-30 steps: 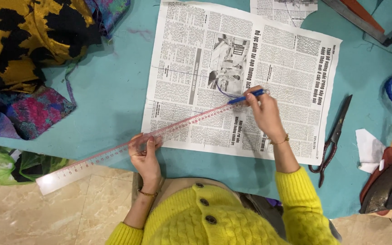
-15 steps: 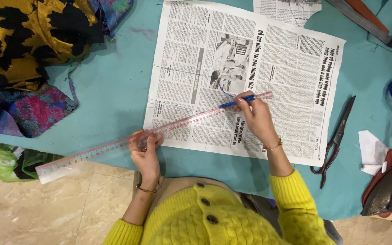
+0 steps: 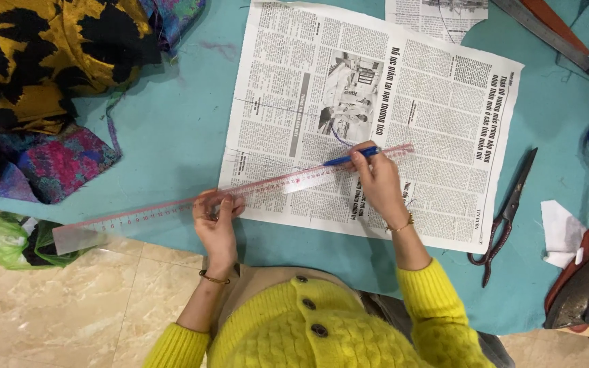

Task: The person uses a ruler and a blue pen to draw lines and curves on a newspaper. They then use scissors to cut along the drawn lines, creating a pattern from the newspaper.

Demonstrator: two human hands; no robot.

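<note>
At the far left a green plastic bag point(image 3: 18, 238) sits on the tiled floor just below the table point(image 3: 165, 129) edge, and above it black-and-yellow patterned fabric point(image 3: 42, 61) lies heaped with a pink and blue piece point(image 3: 63, 163) over the teal cover. The long clear ruler point(image 3: 172, 208) overhangs the table edge there and slants up to the right across the newspaper sheet point(image 3: 369, 116). The left hand point(image 3: 216, 221) lies flat on it, fingers spread and pressing down near the paper's lower left corner, closed around nothing, apparently to keep the ruler from sliding. The right hand point(image 3: 376, 180) pinches a blue pen point(image 3: 350, 158) in a tight writing grip, its tip against the ruler's upper edge near the middle of the sheet, so the ruler seems to serve as a guide for the line. The ruler's right end stops short of the paper's right edge, and bare newsprint lies open beyond it. Just right of the sheet, black scissors point(image 3: 506, 211) lie closed on the cover, apart from the paper. Farther right are white paper scraps point(image 3: 560, 232), and a dark iron point(image 3: 587, 296) at the table's corner, well apart from both hands.
</note>
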